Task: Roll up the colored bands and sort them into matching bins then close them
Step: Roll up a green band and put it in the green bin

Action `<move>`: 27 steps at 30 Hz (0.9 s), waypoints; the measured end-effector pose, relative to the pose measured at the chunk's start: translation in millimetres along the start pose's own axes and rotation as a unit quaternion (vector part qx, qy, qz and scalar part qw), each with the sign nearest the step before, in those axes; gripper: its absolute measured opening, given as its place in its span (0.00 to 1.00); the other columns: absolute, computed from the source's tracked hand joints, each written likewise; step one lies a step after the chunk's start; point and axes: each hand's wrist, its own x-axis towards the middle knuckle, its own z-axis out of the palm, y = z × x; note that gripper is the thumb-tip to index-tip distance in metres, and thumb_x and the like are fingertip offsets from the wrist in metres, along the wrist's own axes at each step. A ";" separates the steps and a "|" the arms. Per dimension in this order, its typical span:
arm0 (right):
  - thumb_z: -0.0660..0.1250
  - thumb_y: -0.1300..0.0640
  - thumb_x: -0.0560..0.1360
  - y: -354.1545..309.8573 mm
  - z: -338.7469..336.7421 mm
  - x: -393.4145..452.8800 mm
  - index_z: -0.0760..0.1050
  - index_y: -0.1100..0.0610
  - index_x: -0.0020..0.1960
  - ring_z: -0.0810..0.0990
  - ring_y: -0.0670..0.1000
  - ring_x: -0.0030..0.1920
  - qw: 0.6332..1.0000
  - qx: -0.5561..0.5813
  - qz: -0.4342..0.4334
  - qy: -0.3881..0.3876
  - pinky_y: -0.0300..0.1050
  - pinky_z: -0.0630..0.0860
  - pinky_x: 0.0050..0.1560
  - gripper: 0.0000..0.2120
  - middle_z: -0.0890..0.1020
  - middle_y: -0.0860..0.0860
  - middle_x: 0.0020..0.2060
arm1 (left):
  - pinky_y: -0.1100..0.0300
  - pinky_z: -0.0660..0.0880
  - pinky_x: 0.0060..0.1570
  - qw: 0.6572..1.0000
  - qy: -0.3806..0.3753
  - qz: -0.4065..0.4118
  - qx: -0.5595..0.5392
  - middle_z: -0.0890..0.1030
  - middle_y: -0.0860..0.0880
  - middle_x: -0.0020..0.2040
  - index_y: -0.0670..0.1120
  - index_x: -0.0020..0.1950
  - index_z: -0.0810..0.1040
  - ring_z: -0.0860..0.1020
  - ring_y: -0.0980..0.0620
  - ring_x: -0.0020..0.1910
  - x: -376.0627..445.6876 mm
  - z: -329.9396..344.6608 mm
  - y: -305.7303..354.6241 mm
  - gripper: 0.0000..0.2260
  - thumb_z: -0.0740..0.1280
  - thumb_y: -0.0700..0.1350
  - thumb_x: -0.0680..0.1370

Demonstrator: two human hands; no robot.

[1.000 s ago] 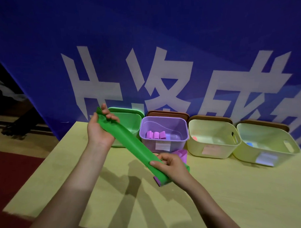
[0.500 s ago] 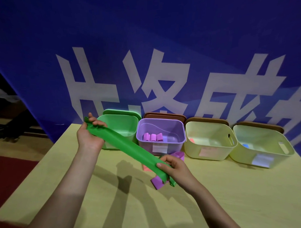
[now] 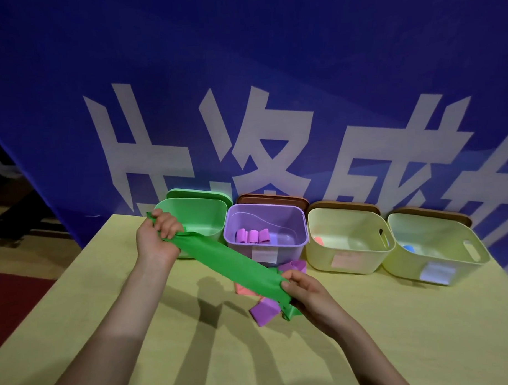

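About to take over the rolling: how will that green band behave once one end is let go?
The green band is probably floppy: it looks flat only because the left hand and right hand hold it taut. It bunches into folds at both grips, so it seems thin and light. The purple rolls in the purple bin suggest a rolled band may hold its shape.

4 bins in row at table back — lids behind, loose bands in front
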 end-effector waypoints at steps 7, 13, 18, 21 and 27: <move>0.68 0.57 0.73 13.5 -22.9 -12.2 0.78 0.59 0.45 0.77 0.47 0.39 0.994 -0.089 0.035 0.042 0.41 0.72 0.41 0.05 0.80 0.49 0.38 | 0.68 0.51 0.17 0.981 -0.036 -0.013 0.193 0.59 0.54 0.21 0.49 0.35 0.64 0.49 0.57 0.22 -27.5 22.7 -45.9 0.17 0.50 0.47 0.84; 0.64 0.65 0.77 -5.0 -6.4 12.0 0.78 0.56 0.44 0.78 0.40 0.38 0.977 -0.196 0.005 0.088 0.31 0.71 0.40 0.07 0.81 0.45 0.37 | 0.66 0.58 0.19 0.941 -0.089 -0.046 0.324 0.63 0.54 0.24 0.45 0.41 0.71 0.59 0.58 0.19 -51.8 23.7 -99.5 0.17 0.52 0.51 0.83; 0.65 0.56 0.76 -34.9 14.6 21.5 0.78 0.52 0.45 0.78 0.44 0.41 0.967 -0.154 -0.129 0.157 0.38 0.74 0.43 0.03 0.81 0.44 0.37 | 0.64 0.61 0.21 0.904 -0.111 -0.073 0.407 0.67 0.50 0.26 0.42 0.44 0.74 0.62 0.55 0.21 -69.4 19.2 -119.8 0.19 0.51 0.51 0.83; 0.65 0.53 0.76 -48.3 21.2 19.8 0.79 0.50 0.48 0.79 0.46 0.45 0.953 -0.141 -0.189 0.191 0.37 0.75 0.46 0.04 0.82 0.46 0.43 | 0.64 0.64 0.24 0.866 -0.128 -0.048 0.481 0.71 0.47 0.29 0.43 0.55 0.79 0.66 0.54 0.23 -76.9 14.1 -121.1 0.20 0.50 0.51 0.83; 0.68 0.46 0.68 -50.5 35.5 17.1 0.80 0.57 0.44 0.77 0.46 0.37 0.951 -0.205 -0.190 0.132 0.37 0.72 0.41 0.14 0.78 0.50 0.37 | 0.48 0.74 0.53 0.830 -0.153 -0.054 0.534 0.83 0.60 0.48 0.55 0.67 0.74 0.76 0.48 0.47 -87.2 7.7 -121.8 0.16 0.53 0.51 0.83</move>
